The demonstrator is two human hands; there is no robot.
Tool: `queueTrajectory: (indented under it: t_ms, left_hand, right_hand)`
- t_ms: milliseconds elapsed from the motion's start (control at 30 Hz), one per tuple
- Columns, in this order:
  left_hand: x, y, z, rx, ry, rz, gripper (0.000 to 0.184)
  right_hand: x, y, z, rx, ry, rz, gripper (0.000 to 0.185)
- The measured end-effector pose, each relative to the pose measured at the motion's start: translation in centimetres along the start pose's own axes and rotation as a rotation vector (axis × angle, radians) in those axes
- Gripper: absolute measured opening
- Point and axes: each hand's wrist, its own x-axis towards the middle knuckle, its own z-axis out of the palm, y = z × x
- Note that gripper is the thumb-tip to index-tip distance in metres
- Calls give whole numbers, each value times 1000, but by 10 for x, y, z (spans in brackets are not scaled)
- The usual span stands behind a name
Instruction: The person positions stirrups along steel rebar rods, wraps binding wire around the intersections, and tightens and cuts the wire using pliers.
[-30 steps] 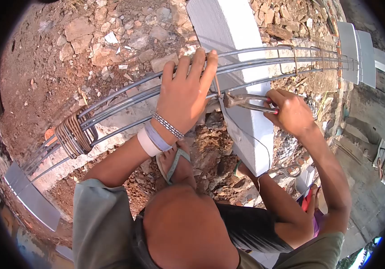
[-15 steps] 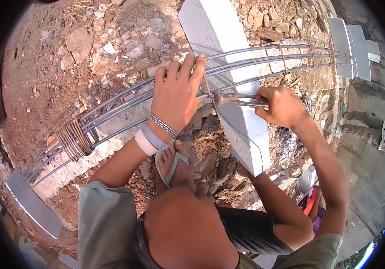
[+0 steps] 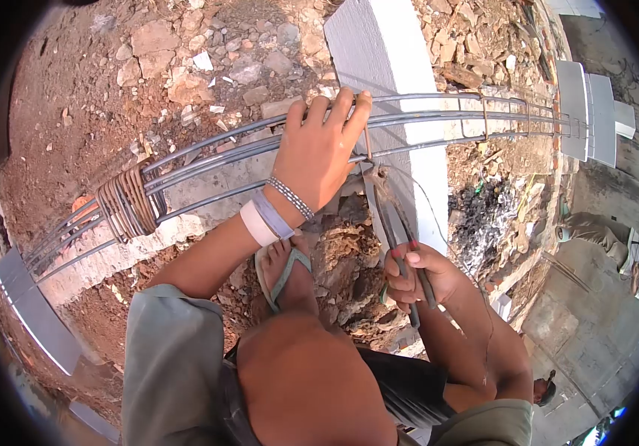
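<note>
My left hand (image 3: 318, 152) lies across a long cage of steel reinforcing bars (image 3: 230, 151), its fingers closed over the bars beside a thin rust-brown stirrup (image 3: 368, 141). My right hand (image 3: 427, 279), lower and to the right, grips the handles of a pair of pincers (image 3: 388, 208). The pincers point upward, with their jaws close under the lowest bar at the stirrup's foot. A thin tie wire (image 3: 436, 212) curves away from that spot to the right; whether the jaws pinch it I cannot tell.
Several brown stirrups (image 3: 122, 204) are bunched around the bars at left. A white slab (image 3: 416, 67) runs beneath the cage. Grey boards (image 3: 572, 111) stand at its right end, another board (image 3: 37, 312) at its left. Rubble (image 3: 163, 59) covers the ground. Other people are at right.
My right hand has swung down and left, turning the pincers from nearly level to steeply upright. My left hand stays on the bars. The view has shifted slightly.
</note>
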Motion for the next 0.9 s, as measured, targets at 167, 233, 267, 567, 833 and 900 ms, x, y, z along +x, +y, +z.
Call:
queueTrajectory:
  t_ms: [167, 233, 267, 567, 833, 900]
  left_hand:
    - [-1, -2, 2, -14, 13, 2, 98]
    - [-1, -1, 3, -1, 16, 13, 99]
    - [-1, -2, 4, 8, 20, 15, 99]
    - [-5, -4, 4, 56, -9, 20, 97]
    - [-5, -2, 4, 68, -14, 25, 95]
    - [-4, -3, 3, 69, -20, 26, 95]
  right_hand:
    - [-34, -1, -19, 122, 239, -112, 107]
    - [-42, -6, -20, 52, 177, -169, 114]
    - [-44, -10, -20, 13, 144, -195, 117]
    - [-44, -35, 34, -1387, 837, -197, 46]
    - [-50, -57, 26, -2504, 945, -589, 72]
    - [-46, -68, 21, -2516, 879, -607, 60]
